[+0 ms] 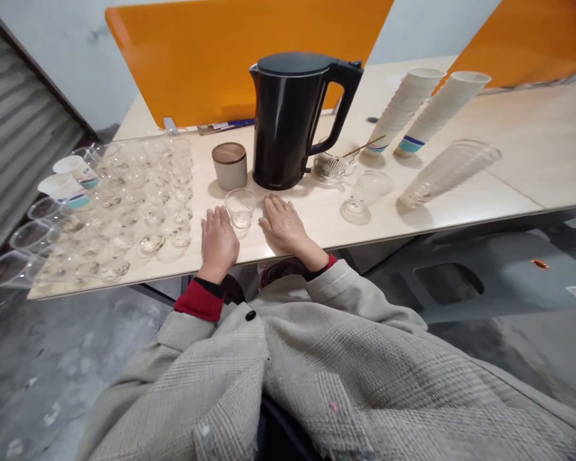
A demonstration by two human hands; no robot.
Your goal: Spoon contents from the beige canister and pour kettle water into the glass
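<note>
My left hand (pixel 217 242) lies flat on the light wooden table (pixel 509 173), fingers stretched out, just left of a small clear glass (pixel 240 208). My right hand (pixel 285 225) rests palm down on the other side of that glass, fingers spread. Neither hand holds anything. Behind the glass stands a black electric kettle (pixel 290 118) with its lid closed and handle to the right. A small grey canister with a brown lid (pixel 229 165) sits left of the kettle.
Several clear plastic cups (pixel 139 192) cover the table's left part, with two paper cups (pixel 70 179) among them. Right of the kettle are a glass strainer cup (pixel 333 165), an upturned glass (pixel 362 198), two leaning paper-cup stacks (pixel 425 109) and a clear-cup stack (pixel 448 169). Orange dividers (pixel 221 57) stand behind.
</note>
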